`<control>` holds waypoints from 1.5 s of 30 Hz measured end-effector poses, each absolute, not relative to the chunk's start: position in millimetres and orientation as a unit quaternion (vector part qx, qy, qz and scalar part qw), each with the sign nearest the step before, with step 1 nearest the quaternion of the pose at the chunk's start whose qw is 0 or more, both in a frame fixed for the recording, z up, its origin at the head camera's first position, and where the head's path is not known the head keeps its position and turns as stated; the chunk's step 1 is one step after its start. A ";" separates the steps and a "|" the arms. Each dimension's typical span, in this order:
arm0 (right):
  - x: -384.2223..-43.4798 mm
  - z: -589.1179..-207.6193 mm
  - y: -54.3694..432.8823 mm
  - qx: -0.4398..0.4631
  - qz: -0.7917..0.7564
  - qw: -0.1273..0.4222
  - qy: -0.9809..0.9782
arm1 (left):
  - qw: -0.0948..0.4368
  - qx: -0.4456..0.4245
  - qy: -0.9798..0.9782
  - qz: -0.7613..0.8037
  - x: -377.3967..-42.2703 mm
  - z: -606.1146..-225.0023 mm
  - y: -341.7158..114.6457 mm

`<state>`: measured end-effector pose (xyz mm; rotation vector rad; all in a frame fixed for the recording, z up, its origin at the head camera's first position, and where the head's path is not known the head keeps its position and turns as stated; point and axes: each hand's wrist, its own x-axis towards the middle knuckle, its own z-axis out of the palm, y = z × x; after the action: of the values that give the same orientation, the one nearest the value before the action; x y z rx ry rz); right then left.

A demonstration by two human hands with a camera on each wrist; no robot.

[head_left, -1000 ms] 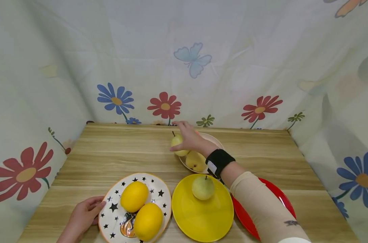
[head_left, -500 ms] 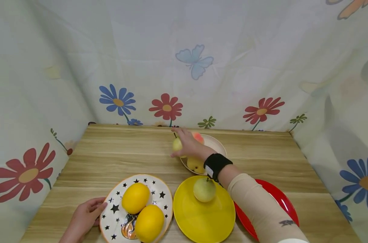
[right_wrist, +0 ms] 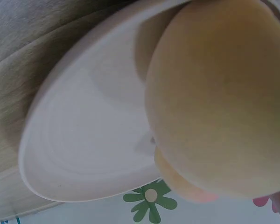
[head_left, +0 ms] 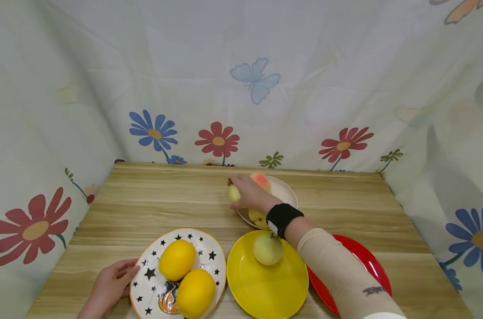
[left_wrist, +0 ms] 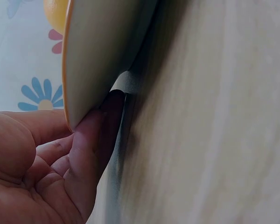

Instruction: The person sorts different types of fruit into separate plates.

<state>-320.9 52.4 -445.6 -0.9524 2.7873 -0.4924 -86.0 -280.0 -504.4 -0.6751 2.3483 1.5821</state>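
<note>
At the back, my right hand (head_left: 250, 193) curls its fingers round a pale green pear (head_left: 233, 193) over the left side of a pale plate (head_left: 286, 189). A yellow pear (head_left: 258, 218) and a pink-yellow peach (head_left: 261, 180) lie on that plate; a large pale yellow fruit (right_wrist: 224, 98) fills much of the right wrist view. My left hand (head_left: 110, 283) pinches the left rim of a white star-patterned plate (head_left: 145, 292), thumb at the rim and fingers beneath in the left wrist view. Two yellow oval fruits (head_left: 195, 293) lie on it.
A yellow plate (head_left: 267, 292) with another green pear (head_left: 268, 249) stands front centre, beside the star plate. To its right, a red plate (head_left: 369, 261) lies partly under my right forearm. Flower-printed cloth (head_left: 177, 66) encloses the wooden table (head_left: 165, 190) at back and sides.
My right hand's fingers have closed in round the green pear, and more of the peach shows. My left hand keeps its hold on the star plate. The head view has shifted slightly.
</note>
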 end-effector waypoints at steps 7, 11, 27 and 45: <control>-323.4 -452.4 53.9 -0.324 -0.139 0.061 0.934 | 0.115 -0.228 0.800 0.543 -84.7 -504.5 -280.9; -323.1 -451.9 53.1 -0.326 -0.148 0.055 0.932 | 0.118 -0.226 0.800 0.544 -85.6 -504.6 -281.3; -314.7 -439.4 53.0 -0.323 -0.177 0.052 0.928 | 0.117 -0.222 0.798 0.549 -85.6 -504.6 -280.7; -296.0 -418.7 53.6 -0.370 -0.221 0.049 0.901 | 0.116 -0.223 0.797 0.548 -85.8 -503.8 -280.0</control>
<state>-296.0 53.6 -418.7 -1.1267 2.7456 -0.6726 -85.8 -280.0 -503.8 -0.6543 2.3347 1.6058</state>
